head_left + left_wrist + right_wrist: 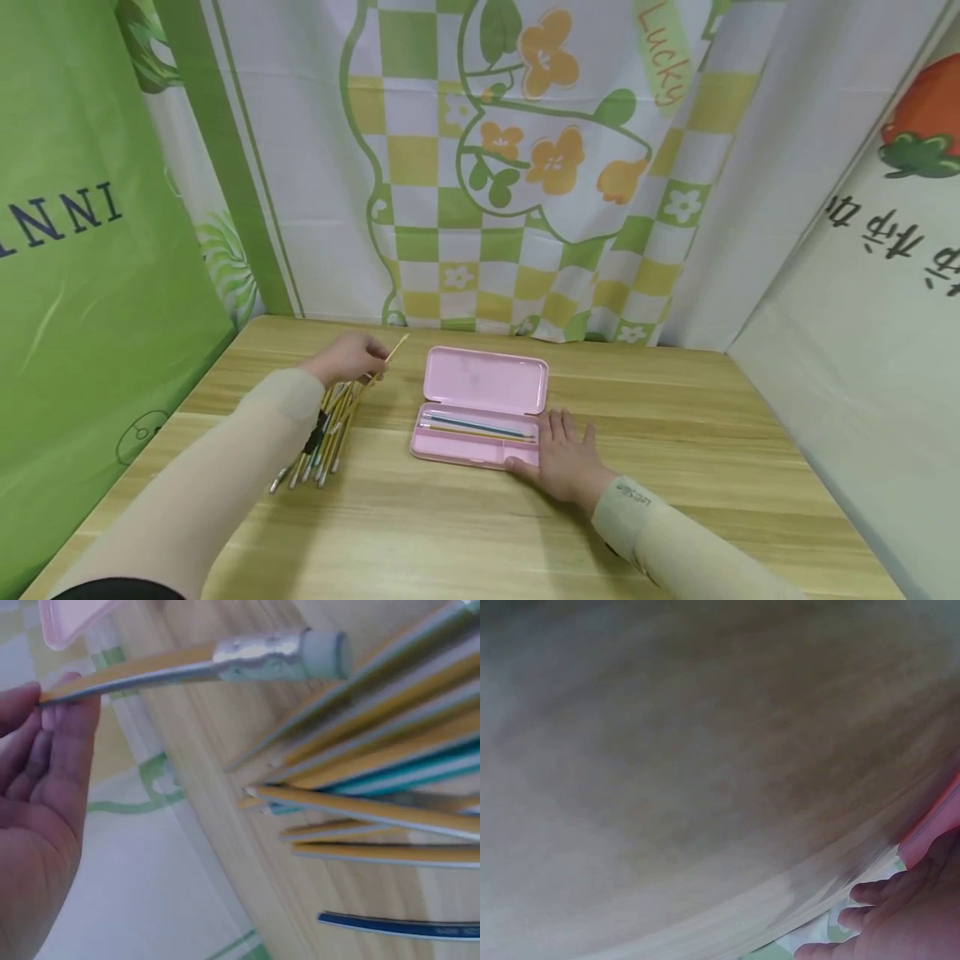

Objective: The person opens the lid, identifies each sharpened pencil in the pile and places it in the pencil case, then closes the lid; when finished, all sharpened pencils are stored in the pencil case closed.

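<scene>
In the head view, a yellow pencil [392, 353] is pinched in the fingers of the left hand [347, 358] above a pile of pencils [324, 442] on the wooden surface [675, 400]. An open pink pencil case [480, 408], with a few pencils already inside, is steadied by the right hand [564, 462], laid flat with straight fingers at its near right corner.

In the left wrist view, the pencil [187, 666] is seen held by its shaft, eraser end free. It is judged light, stiff and smooth, and best gripped mid-shaft.

In the right wrist view, only blurred surface [667, 765] and the right hand [900, 922] beside the case's edge [934, 821] can be made out.
</scene>
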Demonstrator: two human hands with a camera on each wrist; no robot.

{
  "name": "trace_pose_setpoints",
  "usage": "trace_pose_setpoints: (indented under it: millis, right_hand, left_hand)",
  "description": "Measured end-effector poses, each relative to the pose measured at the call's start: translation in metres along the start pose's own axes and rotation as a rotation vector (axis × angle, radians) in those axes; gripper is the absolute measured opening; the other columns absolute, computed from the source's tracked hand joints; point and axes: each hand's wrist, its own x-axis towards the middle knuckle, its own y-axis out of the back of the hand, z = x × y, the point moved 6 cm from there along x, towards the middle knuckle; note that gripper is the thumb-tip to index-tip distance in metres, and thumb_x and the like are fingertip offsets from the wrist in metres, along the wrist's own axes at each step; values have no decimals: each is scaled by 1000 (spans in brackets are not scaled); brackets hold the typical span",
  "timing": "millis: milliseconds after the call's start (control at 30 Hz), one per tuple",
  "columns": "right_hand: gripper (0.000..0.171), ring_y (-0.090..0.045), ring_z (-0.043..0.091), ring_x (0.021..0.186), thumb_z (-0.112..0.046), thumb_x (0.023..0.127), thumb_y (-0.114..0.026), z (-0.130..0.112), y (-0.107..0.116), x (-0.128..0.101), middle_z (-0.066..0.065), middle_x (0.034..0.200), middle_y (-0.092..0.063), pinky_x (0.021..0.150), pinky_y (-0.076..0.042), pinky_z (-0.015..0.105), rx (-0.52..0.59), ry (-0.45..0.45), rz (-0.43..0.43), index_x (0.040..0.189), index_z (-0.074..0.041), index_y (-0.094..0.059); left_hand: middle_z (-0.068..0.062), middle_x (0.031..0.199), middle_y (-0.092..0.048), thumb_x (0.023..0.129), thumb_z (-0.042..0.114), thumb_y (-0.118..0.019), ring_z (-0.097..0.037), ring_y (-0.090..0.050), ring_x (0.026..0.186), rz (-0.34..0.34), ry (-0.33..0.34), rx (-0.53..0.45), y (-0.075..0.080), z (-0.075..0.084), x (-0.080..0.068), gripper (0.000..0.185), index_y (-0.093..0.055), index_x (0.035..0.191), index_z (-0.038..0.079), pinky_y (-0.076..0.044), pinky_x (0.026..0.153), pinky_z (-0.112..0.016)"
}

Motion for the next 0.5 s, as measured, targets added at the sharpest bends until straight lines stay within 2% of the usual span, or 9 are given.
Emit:
trace_pose_setpoints:
  millis: [200, 333, 500]
  right_hand:
    - [114, -13, 49, 152, -82, 93, -40, 4, -4, 3, 32, 164, -17, 116, -2, 74, 4, 13, 31, 161, 7, -15]
    - [115, -14, 49, 152, -83, 92, -40, 4, -4, 2, 33, 163, -19, 115, -2, 75, 4, 15, 43, 160, 7, -17]
    - [115, -16, 50, 151, -83, 92, -39, 1, -4, 2, 33, 162, -22, 115, -4, 75, -17, 21, 53, 160, 8, -19]
  left_hand:
    - [-24, 103, -68, 97, -1, -59, -31, -68, 90, -59, -66, -32, -12, 18, 11, 35, -54, 126, -19, -60, 80, -36]
    - [-27, 105, -68, 97, -1, -60, -35, -68, 93, -78, -100, -6, -21, 35, 13, 31, -57, 122, -18, -60, 81, -36]
    - [-21, 104, -70, 96, 1, -63, -35, -67, 93, -121, -117, 28, -36, 54, 15, 31, -62, 123, -15, -60, 80, -39]
